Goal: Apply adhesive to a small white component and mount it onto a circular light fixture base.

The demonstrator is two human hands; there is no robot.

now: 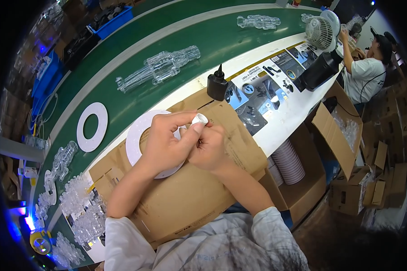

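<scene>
A small white cylinder (pixel 200 118), its round end facing up, is held between my hands over the cardboard sheet (pixel 185 203). My left hand (pixel 167 142) pinches it between thumb and forefinger. Curled closed just beneath and to the right, my right hand (pixel 208 145) grips its lower part, which the fingers mostly hide. Under my left hand lies a flat white ring (pixel 133 139), partly covered by the hand and wrist. A black bottle with a pointed nozzle (pixel 217 85) stands upright beyond my right hand.
The green conveyor (pixel 117 108) carries clear plastic pieces (pixel 163 67) and another white ring (pixel 101 119). More clear pieces (pixel 83 207) pile up at left. A fan (pixel 320 32) and a seated co-worker (pixel 366 72) are far right. An open carton (pixel 303 189) holds stacked rings (pixel 288 162).
</scene>
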